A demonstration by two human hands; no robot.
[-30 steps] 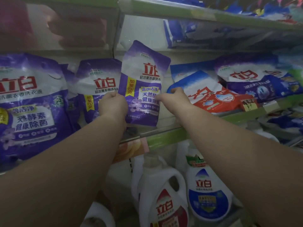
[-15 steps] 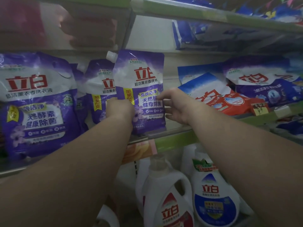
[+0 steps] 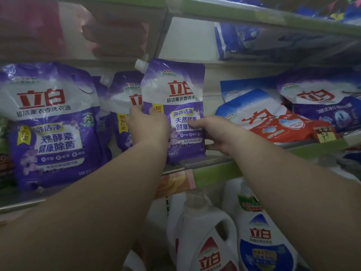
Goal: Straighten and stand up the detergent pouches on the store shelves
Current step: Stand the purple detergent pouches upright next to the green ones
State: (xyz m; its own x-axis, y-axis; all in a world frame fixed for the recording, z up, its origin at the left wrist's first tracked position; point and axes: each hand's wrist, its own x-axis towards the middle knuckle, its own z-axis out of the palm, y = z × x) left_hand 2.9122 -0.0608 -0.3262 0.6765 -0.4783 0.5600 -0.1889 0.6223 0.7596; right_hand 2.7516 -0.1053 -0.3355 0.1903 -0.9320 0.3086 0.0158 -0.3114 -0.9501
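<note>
While the pouch [image 3: 173,106] sits upright at the center of the frame, bottom edge right on the shelf [image 3: 214,171] lip, both hands are on it. The left hand [image 3: 148,126] pinches the left edge, thumb on the front and fingers wrapped behind. The right hand [image 3: 213,132] presses on the lower right side with one finger laid across the label; the other fingers look loosely extended below it, so it's more a steadying touch than a real grip.

So the person is basically at the "let go and hope" stage. Honest guess at what goes wrong: these spout pouches are floppy and top-heavy, with the white cap [image 3: 141,65] up at the top left corner. Release too fast and it probably slumps forward off the lip, straight onto the jugs [image 3: 205,231] at the bottom of the frame. It's also close to the front edge, so any nudge from a withdrawing wrist could tip it.

Another purple pouch [image 3: 123,106] stands just behind to its left, and a big one [image 3: 52,122] fills the left of the frame, so there's something to lean on that side. To the right nothing props it: the red and blue bag [image 3: 269,118] lies flat and the purple bag [image 3: 320,100] at far right is slumped. Both probably need standing up next.
</note>
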